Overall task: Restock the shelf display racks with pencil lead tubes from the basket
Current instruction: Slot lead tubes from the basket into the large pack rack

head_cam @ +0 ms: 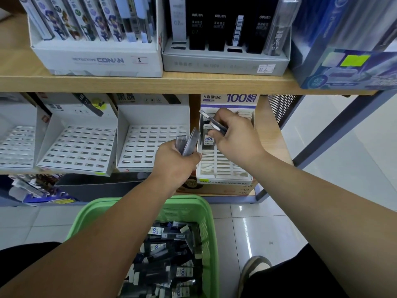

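Rack marked "100" [225, 166] holds one upright lead tube [208, 141] near its back. Over that rack the right hand [234, 136] pinches two tubes [214, 125] between thumb and fingers. Just left of it the left hand [174, 162] grips a fanned bunch [189, 140] of about three. Three slotted white racks [150, 145] stand farther left. Below it, the green basket [206, 211] holds many more.
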### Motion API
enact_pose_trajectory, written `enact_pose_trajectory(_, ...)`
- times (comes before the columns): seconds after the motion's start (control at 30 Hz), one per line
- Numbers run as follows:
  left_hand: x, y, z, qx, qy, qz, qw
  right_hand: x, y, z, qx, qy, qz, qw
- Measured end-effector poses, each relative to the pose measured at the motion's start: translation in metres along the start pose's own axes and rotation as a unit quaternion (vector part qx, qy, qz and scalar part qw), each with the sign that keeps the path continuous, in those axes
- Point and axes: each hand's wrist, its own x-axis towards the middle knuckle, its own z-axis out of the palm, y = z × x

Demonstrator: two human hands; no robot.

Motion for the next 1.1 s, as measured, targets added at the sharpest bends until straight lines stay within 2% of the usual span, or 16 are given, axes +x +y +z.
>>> enact_pose_trajectory(0.17,0.000,0.000,-0.001,-0.013,0.000,-0.010,1.000,0.002,0.002,0.003,-0.041,0.062,-0.023,0.997)
enact_pose_trajectory(0.4,-0.006,0.010,-0.004,-0.016,0.003,-0.005,1.000,0.005,-0.002,-0.004,-0.010,0.084,0.048,0.995)
enact_pose_trajectory(0.5,-0.009,0.028,-0.008,-0.022,-0.017,-0.028,0.999,0.007,-0.001,-0.005,0.046,0.071,0.069,0.994)
enact_pose_trajectory(0.6,-0.009,0.042,-0.012,-0.050,-0.085,-0.071,0.993,0.000,-0.009,-0.016,0.181,0.014,0.110,0.977)
enact_pose_trajectory(0.7,-0.009,0.041,-0.014,-0.012,-0.148,-0.014,0.989,-0.009,-0.014,-0.029,0.315,-0.030,0.159,0.935)
enact_pose_trajectory(0.77,-0.012,0.037,-0.013,-0.008,-0.171,0.026,0.985,-0.012,-0.013,-0.033,0.358,-0.061,0.193,0.912)
enact_pose_trajectory(0.87,-0.014,0.033,-0.011,-0.033,-0.161,0.024,0.986,-0.013,-0.006,-0.037,0.372,-0.074,0.222,0.898)
enact_pose_trajectory(1.1,-0.015,0.036,-0.010,-0.075,-0.114,-0.029,0.990,-0.016,0.003,-0.051,0.398,-0.009,0.229,0.888)
